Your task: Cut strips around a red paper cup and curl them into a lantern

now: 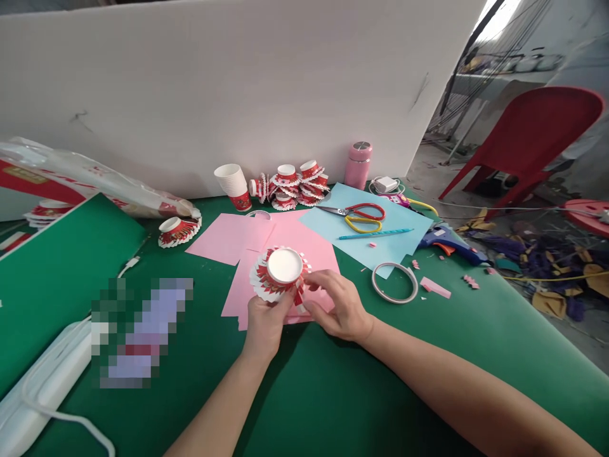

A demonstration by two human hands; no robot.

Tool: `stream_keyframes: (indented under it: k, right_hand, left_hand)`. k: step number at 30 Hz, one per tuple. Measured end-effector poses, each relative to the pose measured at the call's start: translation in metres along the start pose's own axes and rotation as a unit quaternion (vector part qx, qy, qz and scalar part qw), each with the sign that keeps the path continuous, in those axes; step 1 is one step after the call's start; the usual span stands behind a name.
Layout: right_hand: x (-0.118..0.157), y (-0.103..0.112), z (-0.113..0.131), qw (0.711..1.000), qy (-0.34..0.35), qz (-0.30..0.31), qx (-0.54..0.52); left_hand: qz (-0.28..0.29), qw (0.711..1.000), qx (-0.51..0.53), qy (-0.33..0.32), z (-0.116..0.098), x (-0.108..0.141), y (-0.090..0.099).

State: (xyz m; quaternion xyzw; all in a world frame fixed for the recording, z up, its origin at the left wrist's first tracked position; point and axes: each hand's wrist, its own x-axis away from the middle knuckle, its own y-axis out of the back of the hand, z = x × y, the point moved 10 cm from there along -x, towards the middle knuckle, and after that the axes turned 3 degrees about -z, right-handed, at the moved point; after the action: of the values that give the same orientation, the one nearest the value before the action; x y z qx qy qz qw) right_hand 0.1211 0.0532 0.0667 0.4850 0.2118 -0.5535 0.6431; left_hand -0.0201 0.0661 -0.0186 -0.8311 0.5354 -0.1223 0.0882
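Note:
A paper cup (284, 264) stands upside down over pink paper, its red-and-white wall cut into strips that fan outward around the white base. My left hand (265, 324) grips its near edge, thumb on top of the strips. At its right side, the curled fingers and thumb of my right hand (340, 308) close around the strip ends; part of that contact is hidden. Beneath the cup lie sheets of pink paper (233, 308). Another fringed cup (178, 230) rests to the left. Several more fringed cups (285, 181) are piled at the back, beside a stack of uncut cups (231, 181).
Scissors (364, 212) and a blue pencil-like stick (375, 234) lie on blue paper (328, 219). To the right are a tape roll (394, 299), a blue glue gun (451, 244) and pink scraps. A pink flask (358, 166) stands behind. A white power strip (42, 387) lies front left.

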Motion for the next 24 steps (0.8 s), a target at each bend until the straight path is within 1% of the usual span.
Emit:
stream_keyframes:
  k: [2, 3, 5, 7, 9, 11, 13, 15, 20, 24]
  right_hand:
    - [0.000, 0.007, -0.010, 0.998, -0.051, -0.038, -0.012]
    - [0.000, 0.009, -0.013, 0.996, -0.065, -0.052, -0.011]
    - [0.000, 0.011, -0.015, 0.995, -0.073, -0.066, -0.002]
    - [0.000, 0.009, -0.015, 0.996, -0.070, -0.062, 0.010]
    - [0.000, 0.006, -0.013, 0.997, -0.058, -0.049, 0.019]
    - [0.001, 0.002, -0.009, 0.998, -0.037, -0.031, 0.026]
    - [0.001, -0.003, -0.004, 0.999, -0.010, -0.009, 0.034]
    - [0.002, -0.009, 0.000, 0.999, 0.014, 0.017, 0.043]
    - [0.005, -0.024, 0.010, 0.993, 0.067, 0.071, 0.070]
    - [0.008, -0.031, 0.013, 0.988, 0.079, 0.096, 0.094]
  left_hand:
    - [0.004, 0.998, -0.055, -0.038, -0.006, 0.002, 0.000]
    - [0.006, 0.996, -0.073, -0.054, -0.009, 0.003, 0.000]
    - [0.009, 0.993, -0.088, -0.074, -0.013, 0.005, -0.001]
    - [0.006, 0.994, -0.083, -0.075, -0.014, 0.005, 0.000]
    - [-0.006, 0.997, -0.054, -0.052, -0.010, 0.002, 0.002]
    - [-0.024, 1.000, 0.002, -0.014, -0.003, -0.001, 0.005]
    - [-0.034, 0.997, 0.062, 0.022, 0.002, -0.003, 0.005]
    - [-0.038, 0.993, 0.101, 0.045, 0.005, -0.003, 0.004]
    - [-0.047, 0.989, 0.120, 0.070, 0.007, -0.002, 0.003]
    - [-0.044, 0.990, 0.111, 0.079, 0.009, 0.000, 0.002]
